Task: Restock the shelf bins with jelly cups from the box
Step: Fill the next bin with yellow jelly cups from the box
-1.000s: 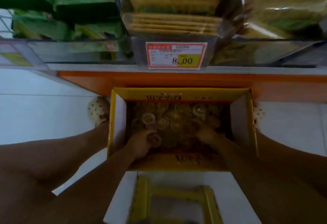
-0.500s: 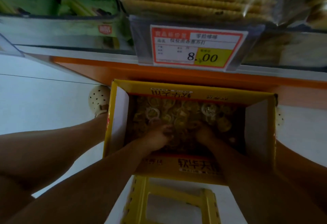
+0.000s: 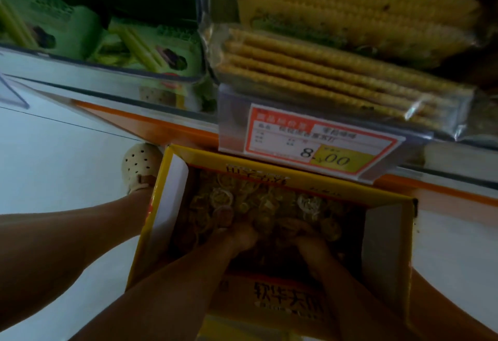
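An open yellow cardboard box (image 3: 172,200) stands on the floor between my legs, filled with several small jelly cups (image 3: 223,198). Both hands are down inside it. My left hand (image 3: 237,238) is cupped around a clump of cups near the box's middle. My right hand (image 3: 310,246) lies just to its right, fingers curled into the same pile. The box's dark interior hides the fingertips of both hands. Above the box runs the shelf with clear bins (image 3: 296,103).
A clear bin of cracker packs (image 3: 336,71) with a red and yellow price tag (image 3: 320,141) reading 8.00 overhangs the box. Green snack boxes (image 3: 140,41) fill the bin to its left. My foot in a cream clog (image 3: 140,165) stands left of the box on white floor.
The view has swung closer to the shelf. Both hands have drawn together in the box's middle and closed on cups.
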Demonstrator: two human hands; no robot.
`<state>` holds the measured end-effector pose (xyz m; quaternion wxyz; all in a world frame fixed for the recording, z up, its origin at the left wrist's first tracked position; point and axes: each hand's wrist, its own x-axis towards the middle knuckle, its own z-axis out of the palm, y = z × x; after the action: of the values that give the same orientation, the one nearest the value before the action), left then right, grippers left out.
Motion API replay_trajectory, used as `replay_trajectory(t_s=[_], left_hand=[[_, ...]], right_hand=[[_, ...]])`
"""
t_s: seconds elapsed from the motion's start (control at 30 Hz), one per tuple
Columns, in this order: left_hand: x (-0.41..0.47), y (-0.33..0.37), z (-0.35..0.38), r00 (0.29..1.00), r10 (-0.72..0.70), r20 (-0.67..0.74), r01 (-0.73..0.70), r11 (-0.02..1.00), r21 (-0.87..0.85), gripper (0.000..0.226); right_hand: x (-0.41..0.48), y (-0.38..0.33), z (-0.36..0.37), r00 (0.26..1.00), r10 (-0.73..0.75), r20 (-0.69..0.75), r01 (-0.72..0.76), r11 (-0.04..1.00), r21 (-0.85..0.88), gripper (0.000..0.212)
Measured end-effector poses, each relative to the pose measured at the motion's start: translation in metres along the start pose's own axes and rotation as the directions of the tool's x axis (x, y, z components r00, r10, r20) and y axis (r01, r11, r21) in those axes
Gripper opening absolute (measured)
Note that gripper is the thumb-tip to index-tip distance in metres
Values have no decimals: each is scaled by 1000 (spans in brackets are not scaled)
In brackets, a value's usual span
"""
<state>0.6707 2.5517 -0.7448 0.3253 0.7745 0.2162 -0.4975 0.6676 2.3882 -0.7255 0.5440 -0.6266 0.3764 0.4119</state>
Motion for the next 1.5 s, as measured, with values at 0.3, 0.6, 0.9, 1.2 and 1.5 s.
replay_trajectory(t_s=[0.3,0.6,0.9,1.2,1.5], left_hand=[[28,10,39,995,88,-46,-89,996,-17,65],[40,-11,39,992,47,-114,-60,991,-119,24],[47,7,55,985,120,-125,-84,962,261,63],[19,7,19,986,165,-19,-166,977,-133,33],[-21,17,-18,992,19,124,53,830,-556,26]], right_hand=[[-51,-9,-42,999,-5,-40,15,969,248,37],[-55,-1,-43,997,24,-74,4,935,353,33],[-55,-1,-44,996,22,-85,15,911,413,39],[-43,2,-46,999,-44,2,43,969,243,37],[-19,11,-24,969,-194,-156,132,931,-340,24]])
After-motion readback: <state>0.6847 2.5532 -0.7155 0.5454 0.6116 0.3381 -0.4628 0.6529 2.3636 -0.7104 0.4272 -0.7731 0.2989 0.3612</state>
